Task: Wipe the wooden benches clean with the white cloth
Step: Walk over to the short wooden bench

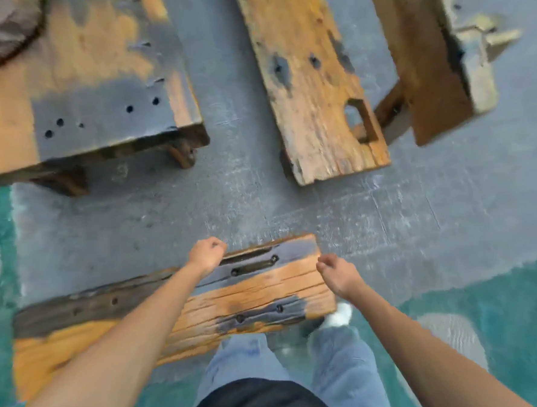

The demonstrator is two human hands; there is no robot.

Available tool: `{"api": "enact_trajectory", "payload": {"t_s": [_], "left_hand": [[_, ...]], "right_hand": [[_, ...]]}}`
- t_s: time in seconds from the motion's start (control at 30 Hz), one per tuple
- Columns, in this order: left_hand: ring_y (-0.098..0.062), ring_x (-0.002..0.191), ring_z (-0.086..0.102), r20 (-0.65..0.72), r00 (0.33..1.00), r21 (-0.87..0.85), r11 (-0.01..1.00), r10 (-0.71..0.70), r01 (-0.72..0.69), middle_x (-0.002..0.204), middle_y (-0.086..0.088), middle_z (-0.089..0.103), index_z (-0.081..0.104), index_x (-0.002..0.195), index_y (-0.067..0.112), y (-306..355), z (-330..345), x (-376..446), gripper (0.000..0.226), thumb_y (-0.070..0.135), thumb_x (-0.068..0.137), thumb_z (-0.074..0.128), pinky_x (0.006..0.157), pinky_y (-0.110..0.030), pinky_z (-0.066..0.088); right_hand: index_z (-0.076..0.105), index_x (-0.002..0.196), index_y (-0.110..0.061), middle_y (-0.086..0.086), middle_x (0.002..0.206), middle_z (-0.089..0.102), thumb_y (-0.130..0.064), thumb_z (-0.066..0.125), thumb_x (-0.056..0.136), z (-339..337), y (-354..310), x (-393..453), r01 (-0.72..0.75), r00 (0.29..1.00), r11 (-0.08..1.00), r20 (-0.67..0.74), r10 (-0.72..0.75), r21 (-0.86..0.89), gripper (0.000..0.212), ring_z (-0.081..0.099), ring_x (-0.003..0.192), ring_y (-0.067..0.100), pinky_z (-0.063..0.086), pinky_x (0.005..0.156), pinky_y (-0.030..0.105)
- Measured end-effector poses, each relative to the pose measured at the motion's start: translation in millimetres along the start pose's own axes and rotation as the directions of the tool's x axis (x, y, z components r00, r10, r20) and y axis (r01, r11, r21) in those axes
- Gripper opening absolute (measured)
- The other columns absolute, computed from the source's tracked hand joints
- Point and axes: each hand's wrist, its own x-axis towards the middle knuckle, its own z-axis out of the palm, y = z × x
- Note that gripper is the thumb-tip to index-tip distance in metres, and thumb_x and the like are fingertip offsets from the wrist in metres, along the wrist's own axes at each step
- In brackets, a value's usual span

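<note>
I look straight down at several weathered wooden benches on a grey floor. The nearest bench (204,308) lies right in front of my legs, orange wood with dark patches. My left hand (206,254) hovers over its far edge, fingers curled into a fist, holding nothing that I can see. My right hand (336,271) hangs over the bench's right end, fingers also curled and empty. No white cloth is in view.
A broad bench (90,82) stands at the far left, a narrow plank bench (310,84) in the middle, and another bench (424,52) at the far right. Teal floor patches (488,315) flank the grey concrete (229,199). My jeans and white shoe (340,315) show below.
</note>
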Motion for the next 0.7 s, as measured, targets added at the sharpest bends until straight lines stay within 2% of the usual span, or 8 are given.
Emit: {"api": "enact_trajectory", "payload": {"t_s": [0.1,0.2,0.23,0.37,0.4,0.5,0.6,0.7], "left_hand": [[-0.034,0.116,0.062,-0.085,0.976,-0.193,0.965,-0.199,0.180,0.121,-0.019,0.070,0.072,0.108,0.001,-5.3,23.1,-10.6,0.031,0.018,0.101,0.047,0.091,-0.033,0.044],[-0.036,0.118,0.061,-0.138,0.894,-0.470,0.823,-0.427,0.320,0.115,-0.027,0.067,0.072,0.101,-0.003,-23.4,60.8,-29.9,0.027,0.010,0.101,0.048,0.086,-0.032,0.047],[-0.038,0.119,0.061,-0.128,0.844,-0.568,0.736,-0.521,0.368,0.114,-0.029,0.066,0.071,0.099,-0.003,-29.6,80.1,-42.7,0.026,0.008,0.101,0.047,0.085,-0.032,0.047],[-0.042,0.128,0.055,-0.047,0.603,-0.686,0.465,-0.796,0.560,0.135,-0.031,0.058,0.062,0.128,-0.007,-32.4,165.6,-110.6,0.038,0.018,0.104,0.045,0.106,-0.042,0.044],[-0.042,0.129,0.054,-0.009,0.573,-0.695,0.418,-0.819,0.585,0.136,-0.032,0.057,0.062,0.128,-0.008,-28.9,190.7,-124.5,0.039,0.018,0.105,0.045,0.106,-0.042,0.043],[-0.043,0.124,0.057,0.168,0.551,-0.738,0.267,-0.817,0.620,0.129,-0.034,0.061,0.063,0.120,-0.013,-11.1,266.4,-152.0,0.038,0.018,0.104,0.047,0.098,-0.044,0.046],[-0.035,0.123,0.060,0.241,0.509,-0.719,0.201,-0.826,0.666,0.129,-0.025,0.064,0.067,0.117,-0.002,7.0,325.4,-164.9,0.040,0.027,0.105,0.043,0.097,-0.033,0.047],[-0.032,0.122,0.061,0.194,0.477,-0.731,0.198,-0.857,0.653,0.127,-0.019,0.067,0.070,0.114,0.008,27.5,365.7,-162.9,0.036,0.027,0.103,0.042,0.095,-0.030,0.047]], "right_hand": [[0.058,0.138,-0.014,0.017,0.138,0.064,-0.032,0.044,0.105,-25.4,-19.7,40.3,0.146,0.981,0.967,0.153,-0.115,-0.211,0.040,0.057,0.130,0.036,0.044,0.106,0.038],[0.064,0.130,-0.010,0.018,0.133,0.067,-0.026,0.045,0.105,-45.1,-32.0,78.4,0.316,0.930,0.881,0.299,-0.213,-0.353,0.035,0.058,0.128,0.037,0.044,0.101,0.035],[0.066,0.125,-0.011,0.016,0.130,0.068,-0.024,0.046,0.105,-51.7,-33.7,89.4,0.366,0.907,0.850,0.349,-0.235,-0.378,0.032,0.059,0.127,0.036,0.045,0.098,0.033],[0.070,0.125,-0.018,0.010,0.125,0.070,-0.031,0.049,0.106,-80.3,-31.9,120.3,0.488,0.831,0.743,0.504,-0.235,-0.457,0.032,0.062,0.124,0.029,0.044,0.093,0.030],[0.071,0.125,-0.018,0.010,0.123,0.071,-0.034,0.050,0.106,-90.2,-32.5,125.2,0.512,0.818,0.712,0.525,-0.235,-0.481,0.032,0.063,0.122,0.027,0.044,0.092,0.030],[0.075,0.100,-0.020,0.009,0.095,0.069,-0.035,0.053,0.104,-117.3,-27.3,144.9,0.523,0.823,0.662,0.521,-0.227,-0.538,0.027,0.064,0.099,0.027,0.047,0.088,0.037],[0.074,0.107,-0.006,0.020,0.107,0.072,-0.030,0.052,0.105,-127.9,-5.3,163.8,0.521,0.842,0.559,0.496,-0.212,-0.645,0.033,0.065,0.108,0.035,0.045,0.086,0.036],[0.071,0.110,-0.013,0.022,0.118,0.071,-0.032,0.049,0.106,-128.8,26.8,174.7,0.531,0.838,0.421,0.528,-0.134,-0.736,0.030,0.064,0.116,0.036,0.046,0.094,0.035]]}}
